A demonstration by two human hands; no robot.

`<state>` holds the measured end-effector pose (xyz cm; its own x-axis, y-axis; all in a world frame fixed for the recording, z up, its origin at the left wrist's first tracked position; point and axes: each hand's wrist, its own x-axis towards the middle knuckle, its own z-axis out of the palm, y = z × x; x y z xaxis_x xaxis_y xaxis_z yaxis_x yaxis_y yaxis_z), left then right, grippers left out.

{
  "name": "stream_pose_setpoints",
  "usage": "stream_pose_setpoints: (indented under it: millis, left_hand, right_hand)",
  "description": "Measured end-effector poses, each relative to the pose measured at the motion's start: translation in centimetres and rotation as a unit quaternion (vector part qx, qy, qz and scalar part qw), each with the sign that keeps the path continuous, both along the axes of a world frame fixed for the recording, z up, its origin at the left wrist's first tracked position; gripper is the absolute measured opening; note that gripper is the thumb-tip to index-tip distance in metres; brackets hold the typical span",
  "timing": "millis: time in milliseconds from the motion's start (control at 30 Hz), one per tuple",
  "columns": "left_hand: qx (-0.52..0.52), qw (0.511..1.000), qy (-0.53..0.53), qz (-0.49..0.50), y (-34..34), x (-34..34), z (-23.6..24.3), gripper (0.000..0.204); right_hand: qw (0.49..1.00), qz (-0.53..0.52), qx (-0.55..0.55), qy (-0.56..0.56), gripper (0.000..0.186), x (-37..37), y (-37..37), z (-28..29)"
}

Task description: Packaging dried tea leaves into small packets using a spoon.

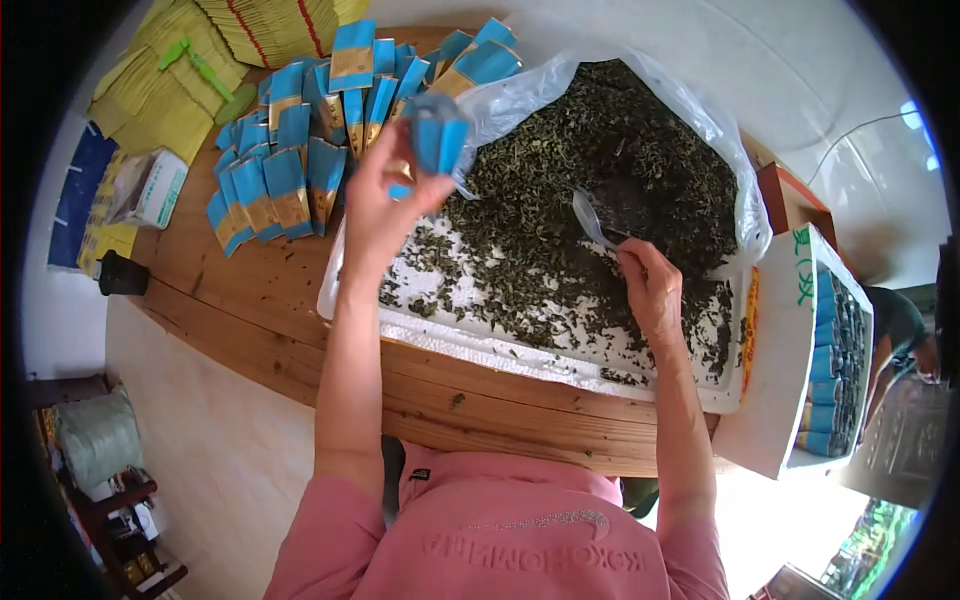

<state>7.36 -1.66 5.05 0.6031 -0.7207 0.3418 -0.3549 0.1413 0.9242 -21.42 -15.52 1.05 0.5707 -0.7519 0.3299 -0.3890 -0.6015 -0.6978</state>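
Observation:
My left hand (385,205) is raised over the left edge of a white foam tray (480,340). Its fingers are closed round a small blue packet (440,145), blurred by motion, with something grey and rounded at its top that I cannot make out. A heap of loose dark tea leaves (560,130) fills the tray's far part and thins out toward me. In my right hand (655,285) is the handle of a clear plastic scoop (592,215), its bowl against the leaves. Clear plastic sheeting (755,210) lines the tray behind the heap.
Many blue and gold packets (285,190) are piled left of the tray on the wooden table (250,300). A white box (790,380) of upright packets stands at the right. Yellow bundles (150,90), a green tool (200,65) and a black cup (122,275) are at the left. Another person's arm (885,365) shows far right.

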Motion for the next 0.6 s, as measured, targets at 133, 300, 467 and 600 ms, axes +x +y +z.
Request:
stream_pose_setpoints:
  millis: [133, 300, 467, 600]
  left_hand:
    - [0.023, 0.997, -0.061, -0.034, 2.1, -2.9, -1.9, 0.063]
    - [0.116, 0.963, -0.242, 0.001, 3.5, -3.8, -2.6, 0.060]
    - [0.222, 0.900, -0.372, 0.041, 2.2, -3.7, -3.5, 0.057]
    - [0.245, 0.878, -0.410, 0.047, 0.5, -4.0, -4.1, 0.058]
  right_hand:
    - [0.997, 0.007, -0.078, -0.026, 0.008, -0.3, -0.5, 2.0]
    - [0.986, -0.008, -0.163, 0.021, 0.014, -1.1, -1.5, 2.9]
    - [0.962, 0.033, -0.264, 0.065, 0.026, 1.1, -1.6, 2.3]
    - [0.972, 0.059, -0.229, 0.011, 0.022, 4.6, -1.1, 0.8]
